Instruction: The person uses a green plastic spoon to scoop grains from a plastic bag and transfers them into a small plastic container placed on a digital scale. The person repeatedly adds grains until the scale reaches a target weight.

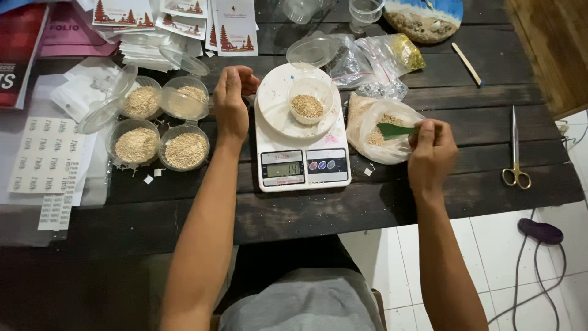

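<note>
A dark plank table [429,202] stands over a white tiled floor, seen from above. The fingers of the right hand [432,153] are pressed together in a pinch on the handle of a green scoop [395,130], whose blade dips into the open mouth of a clear plastic bag of pale grain [373,132] lying just right of the scale. The left hand [231,101] rests at the left edge of the white kitchen scale [301,138], fingers curled loosely and holding nothing that can be made out. On the scale's round platform sits a small clear cup [308,101], partly filled with the same grain. Left of the hand stand four filled cups [160,125], their hinged lids open. Farther out lie printed label sheets [46,156], stacked cards [177,18], scissors [514,150] and a wooden stick [467,63].

Judged by appearance, the scoop is light and stiff, best gripped near the handle's end; the cup is thin, light and easily tipped, so it is best taken at the rim with both sides supported. The grain is loose and spills readily.
</note>
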